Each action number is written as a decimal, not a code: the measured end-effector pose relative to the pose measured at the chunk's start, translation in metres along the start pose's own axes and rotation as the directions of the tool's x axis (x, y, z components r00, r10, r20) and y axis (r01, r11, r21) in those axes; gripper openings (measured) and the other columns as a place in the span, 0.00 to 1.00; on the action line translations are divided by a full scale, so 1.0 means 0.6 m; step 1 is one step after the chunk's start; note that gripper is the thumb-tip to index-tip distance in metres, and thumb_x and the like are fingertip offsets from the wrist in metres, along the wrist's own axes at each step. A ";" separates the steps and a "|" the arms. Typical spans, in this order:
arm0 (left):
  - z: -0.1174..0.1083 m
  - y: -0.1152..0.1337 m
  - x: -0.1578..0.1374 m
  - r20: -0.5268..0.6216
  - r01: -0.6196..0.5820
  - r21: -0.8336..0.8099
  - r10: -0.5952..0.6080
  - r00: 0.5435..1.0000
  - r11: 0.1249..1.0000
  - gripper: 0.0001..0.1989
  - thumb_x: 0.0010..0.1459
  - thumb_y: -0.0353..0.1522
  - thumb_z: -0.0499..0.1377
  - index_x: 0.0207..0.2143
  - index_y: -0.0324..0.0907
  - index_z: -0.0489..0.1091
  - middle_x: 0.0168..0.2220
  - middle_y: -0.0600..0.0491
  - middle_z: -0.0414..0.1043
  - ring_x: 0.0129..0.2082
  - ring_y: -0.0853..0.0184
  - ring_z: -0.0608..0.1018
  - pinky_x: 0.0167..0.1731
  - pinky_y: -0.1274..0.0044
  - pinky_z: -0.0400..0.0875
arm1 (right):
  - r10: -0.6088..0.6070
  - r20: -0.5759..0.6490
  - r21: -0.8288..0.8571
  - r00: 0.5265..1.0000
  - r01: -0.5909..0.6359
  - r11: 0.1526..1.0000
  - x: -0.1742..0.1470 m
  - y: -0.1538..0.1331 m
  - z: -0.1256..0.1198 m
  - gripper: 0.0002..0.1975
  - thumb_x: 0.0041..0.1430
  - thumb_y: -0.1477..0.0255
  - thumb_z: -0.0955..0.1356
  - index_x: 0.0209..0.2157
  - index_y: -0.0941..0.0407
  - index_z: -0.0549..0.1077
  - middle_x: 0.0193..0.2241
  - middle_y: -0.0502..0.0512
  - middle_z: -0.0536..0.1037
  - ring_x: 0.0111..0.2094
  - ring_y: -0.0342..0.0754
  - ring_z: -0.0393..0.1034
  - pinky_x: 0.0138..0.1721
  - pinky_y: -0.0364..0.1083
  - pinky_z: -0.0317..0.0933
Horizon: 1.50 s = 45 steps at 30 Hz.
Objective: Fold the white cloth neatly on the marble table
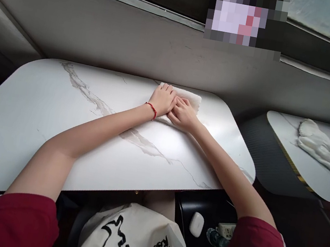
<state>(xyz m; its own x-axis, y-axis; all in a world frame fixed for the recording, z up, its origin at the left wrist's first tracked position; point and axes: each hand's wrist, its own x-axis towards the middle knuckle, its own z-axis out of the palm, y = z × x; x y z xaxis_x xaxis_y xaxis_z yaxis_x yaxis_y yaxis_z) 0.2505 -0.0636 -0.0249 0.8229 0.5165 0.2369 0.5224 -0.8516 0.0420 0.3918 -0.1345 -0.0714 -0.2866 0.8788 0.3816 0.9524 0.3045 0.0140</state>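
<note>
A folded white cloth [193, 98] lies flat near the far edge of the marble-patterned white table [96, 149]. My left hand [162, 99], with a red string bracelet at its wrist, is bent over the cloth's left part and holds it against the tabletop. Close against it, my right hand [184, 114] grips the same cloth from the right, its fingertips touching the left hand. Both hands cover the middle of the cloth, and the fingertips are partly hidden.
On a second marble-patterned table [326, 186] at right lies a crumpled white cloth [321, 144]. A wall panel [119, 38] borders the table's far side. Below, a black box [183, 207] holds a white rounded case [196, 224] and a bottle [215, 239].
</note>
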 end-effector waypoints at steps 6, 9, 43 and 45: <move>0.009 -0.045 0.016 -0.017 0.035 0.024 -0.034 0.999 0.999 0.23 0.71 0.31 0.40 0.56 0.28 0.68 0.57 0.33 0.69 0.59 0.49 0.69 0.54 0.62 0.61 | 0.014 -0.004 -0.029 1.000 -0.014 0.999 0.049 0.008 0.026 0.18 0.67 0.67 0.59 0.43 0.61 0.76 0.50 0.70 0.76 0.56 0.62 0.66 0.58 0.60 0.58; 0.011 -0.059 0.019 -0.040 0.039 0.039 -0.037 0.998 0.998 0.22 0.71 0.31 0.41 0.55 0.30 0.69 0.56 0.34 0.70 0.58 0.49 0.70 0.53 0.63 0.62 | 0.042 -0.024 -0.023 0.999 -0.042 0.999 0.064 0.004 0.035 0.19 0.68 0.67 0.59 0.47 0.62 0.75 0.54 0.71 0.75 0.59 0.62 0.64 0.59 0.61 0.57; -0.030 0.032 -0.112 0.062 -0.052 0.130 0.045 0.997 0.990 0.20 0.69 0.30 0.43 0.48 0.30 0.71 0.44 0.35 0.75 0.45 0.51 0.73 0.41 0.64 0.64 | -0.036 0.021 0.096 0.999 0.034 0.995 -0.045 -0.129 -0.036 0.17 0.66 0.65 0.60 0.36 0.57 0.78 0.40 0.65 0.79 0.49 0.60 0.67 0.58 0.62 0.58; -0.026 -0.003 -0.094 0.048 -0.001 0.112 -0.004 0.999 0.994 0.21 0.70 0.30 0.42 0.50 0.29 0.70 0.47 0.34 0.74 0.49 0.50 0.72 0.45 0.64 0.64 | -0.027 0.017 0.078 1.000 0.025 0.997 -0.005 -0.116 -0.018 0.17 0.67 0.65 0.60 0.38 0.59 0.78 0.43 0.67 0.79 0.51 0.60 0.66 0.59 0.61 0.57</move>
<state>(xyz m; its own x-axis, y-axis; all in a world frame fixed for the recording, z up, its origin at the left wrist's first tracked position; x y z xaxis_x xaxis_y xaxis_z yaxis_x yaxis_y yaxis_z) 0.1994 -0.0926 -0.0233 0.8305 0.5235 0.1902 0.5430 -0.8371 -0.0668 0.3276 -0.1621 -0.0638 -0.3137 0.8764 0.3655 0.9339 0.3543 -0.0482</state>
